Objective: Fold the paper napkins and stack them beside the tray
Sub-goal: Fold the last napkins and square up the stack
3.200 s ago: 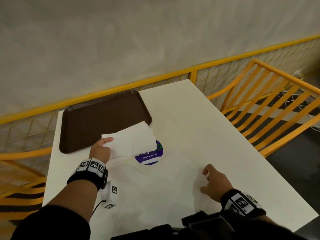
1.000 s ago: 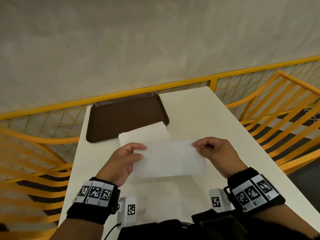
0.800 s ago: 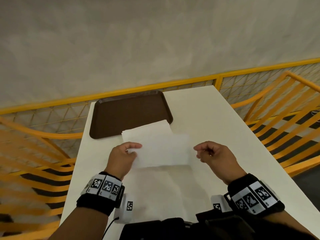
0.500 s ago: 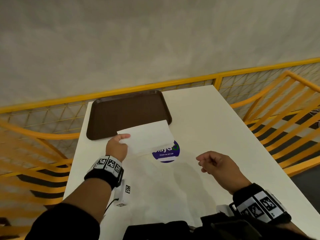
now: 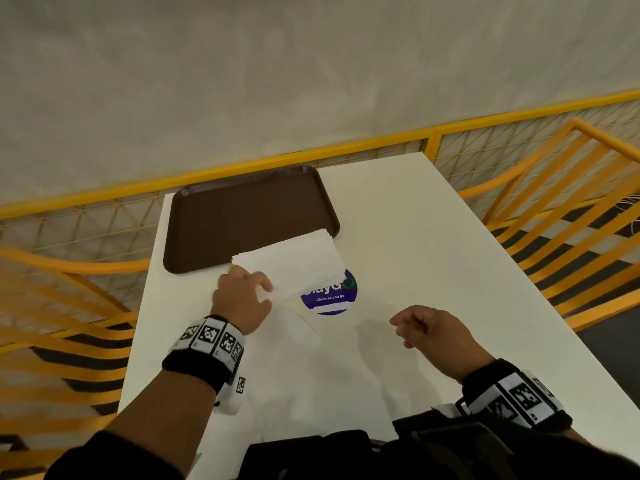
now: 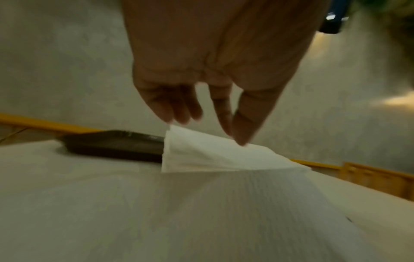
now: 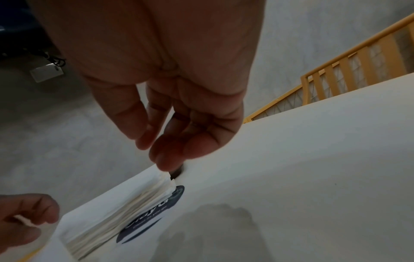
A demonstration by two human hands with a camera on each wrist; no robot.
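Note:
A brown tray (image 5: 242,220) lies at the table's far left. Against its near right corner sits a stack of folded white napkins (image 5: 298,268), seen edge-on in the right wrist view as the stack (image 7: 116,212). My left hand (image 5: 252,279) is at the stack's near left corner and pinches the edge of the top folded napkin (image 6: 212,156), whose left edge is lifted a little. My right hand (image 5: 401,323) hovers over the table to the right, fingers loosely curled, holding nothing. Flat unfolded napkins (image 5: 304,368) lie on the table close to me.
A round blue sticker (image 5: 332,299) on the white table (image 5: 433,254) is partly covered by the stack. A yellow mesh railing (image 5: 346,147) runs behind the table, and yellow chair frames (image 5: 554,202) stand to the right and left.
A second ago both hands held a folded napkin in front of me. The right hand let go and drew back; the left carried the napkin forward onto the stack beside the tray.

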